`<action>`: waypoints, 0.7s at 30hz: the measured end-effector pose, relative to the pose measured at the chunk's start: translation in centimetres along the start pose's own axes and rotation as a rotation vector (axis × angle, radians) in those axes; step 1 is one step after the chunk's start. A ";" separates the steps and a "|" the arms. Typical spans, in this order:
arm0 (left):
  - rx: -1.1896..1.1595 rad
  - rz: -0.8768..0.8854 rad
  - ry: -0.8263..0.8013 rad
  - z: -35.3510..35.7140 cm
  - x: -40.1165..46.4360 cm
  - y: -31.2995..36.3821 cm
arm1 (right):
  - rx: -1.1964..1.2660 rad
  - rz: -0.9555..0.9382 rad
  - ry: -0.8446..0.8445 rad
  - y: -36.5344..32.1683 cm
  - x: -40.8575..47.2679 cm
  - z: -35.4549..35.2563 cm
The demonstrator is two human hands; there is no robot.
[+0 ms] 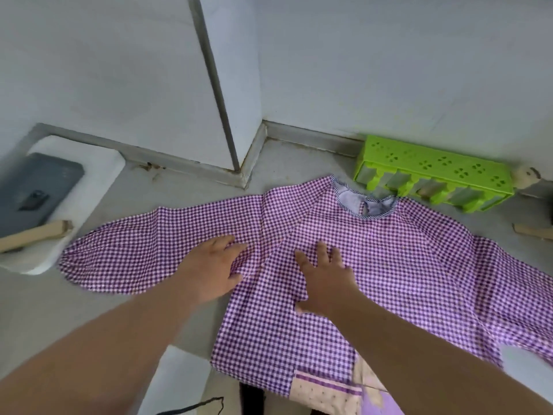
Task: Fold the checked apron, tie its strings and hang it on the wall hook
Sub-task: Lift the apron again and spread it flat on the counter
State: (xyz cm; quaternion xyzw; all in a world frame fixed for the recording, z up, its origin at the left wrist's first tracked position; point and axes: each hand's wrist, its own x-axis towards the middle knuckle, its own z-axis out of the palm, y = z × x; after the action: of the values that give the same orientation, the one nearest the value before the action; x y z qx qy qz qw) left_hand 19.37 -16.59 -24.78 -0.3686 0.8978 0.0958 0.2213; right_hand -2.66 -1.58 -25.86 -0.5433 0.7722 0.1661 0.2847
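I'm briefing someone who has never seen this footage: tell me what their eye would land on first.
The purple checked apron dominates, spread flat over the grey surface with one sleeve stretched out to the left. Both hands lie on it near the middle: the left hand at the base of that sleeve, the right hand flat with fingers spread. Behind it, by the wall, a bright green plastic rack stands out.

The apron (374,265) is thin woven cloth, matt, purple-and-white checked, with striped cloth binding at the neck. The floor (74,310) looks like smooth matt grey concrete. The green rack (434,166) is perforated, slightly glossy plastic.
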 end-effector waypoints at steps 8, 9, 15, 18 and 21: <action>-0.222 -0.429 -0.007 2.3 -5.5 -7.8 | -0.040 0.031 -0.034 -1.2 0.0 -0.6; -0.259 -0.497 -0.009 2.5 -5.8 -8.5 | -0.038 0.040 -0.033 -1.0 -0.1 -0.7; -0.460 -0.769 -0.033 5.1 -7.9 -12.9 | -0.042 0.038 -0.042 -1.6 -0.2 -0.8; -0.663 -0.894 0.026 6.3 -8.3 -13.8 | -0.036 0.028 -0.045 -1.4 -0.2 -0.7; -0.869 -1.020 0.115 6.8 -8.4 -13.9 | -0.037 0.025 -0.050 -1.4 -0.2 -0.7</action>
State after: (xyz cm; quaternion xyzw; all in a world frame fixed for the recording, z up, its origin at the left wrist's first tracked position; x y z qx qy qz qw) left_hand 36.66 -18.98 -27.03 -0.8066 0.5014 0.3121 0.0223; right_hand -1.52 -2.31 -25.14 -0.5346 0.7682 0.1976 0.2917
